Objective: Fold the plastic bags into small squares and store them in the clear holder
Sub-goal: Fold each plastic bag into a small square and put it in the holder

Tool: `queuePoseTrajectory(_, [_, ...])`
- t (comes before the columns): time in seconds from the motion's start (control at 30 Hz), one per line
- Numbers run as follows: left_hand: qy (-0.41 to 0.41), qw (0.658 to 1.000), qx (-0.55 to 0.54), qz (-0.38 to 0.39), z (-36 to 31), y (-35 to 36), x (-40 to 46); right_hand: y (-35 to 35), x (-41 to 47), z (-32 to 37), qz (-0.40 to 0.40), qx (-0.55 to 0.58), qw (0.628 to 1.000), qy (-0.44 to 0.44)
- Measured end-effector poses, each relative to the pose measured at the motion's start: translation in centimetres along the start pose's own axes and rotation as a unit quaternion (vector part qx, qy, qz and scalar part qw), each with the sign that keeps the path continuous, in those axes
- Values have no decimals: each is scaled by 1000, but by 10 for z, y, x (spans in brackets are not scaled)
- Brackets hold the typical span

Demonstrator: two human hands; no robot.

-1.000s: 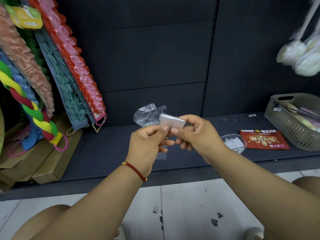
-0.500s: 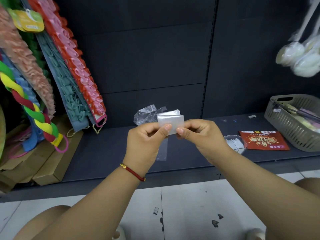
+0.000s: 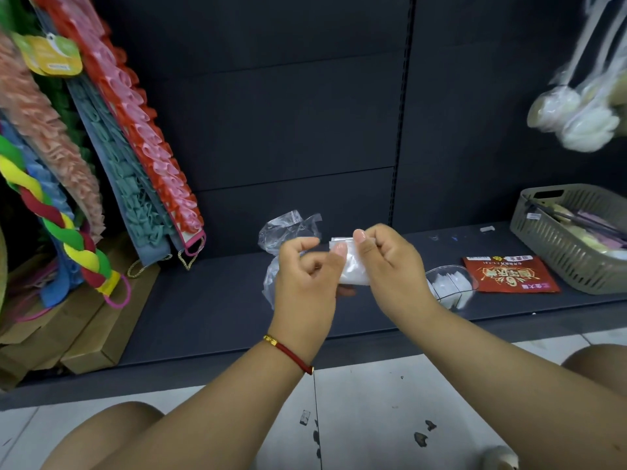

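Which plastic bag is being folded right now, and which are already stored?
The folded bag pinched between the left hand and right hand. Stored white squares sit inside the clear holder; a crumpled bag lies behind, loose.

Thin translucent plastic bag (image 3: 353,266), clear glossy plastic holder (image 3: 451,288), matt dark shelf (image 3: 210,310), slatted grey plastic basket (image 3: 570,252)

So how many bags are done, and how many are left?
Done: a few folded white squares sit in the clear holder; I can't count them. In hand: both the left hand and right hand pinch a folded bag. Left: at least one crumpled bag on the shelf.
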State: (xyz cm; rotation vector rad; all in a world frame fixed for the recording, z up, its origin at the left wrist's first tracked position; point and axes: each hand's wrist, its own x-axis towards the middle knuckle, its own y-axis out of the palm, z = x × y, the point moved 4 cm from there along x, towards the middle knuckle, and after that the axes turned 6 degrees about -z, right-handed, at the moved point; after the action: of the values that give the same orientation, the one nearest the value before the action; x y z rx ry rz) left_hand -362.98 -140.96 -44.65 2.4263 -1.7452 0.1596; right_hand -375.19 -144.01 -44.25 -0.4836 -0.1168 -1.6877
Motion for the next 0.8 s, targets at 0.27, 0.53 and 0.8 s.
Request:
queuePoseTrajectory(0.27, [77, 990, 107, -58, -9, 28, -8, -14, -17, 13, -9, -8, 1000, -28])
queuePoseTrajectory(0.53, [136, 987, 89, -16, -29, 67, -23, -58, -22, 18, -91, 18, 995, -22])
queuePoseTrajectory(0.8, [109, 991, 68, 24, -27, 106, -29, -96, -30, 12, -172, 12, 985, -13])
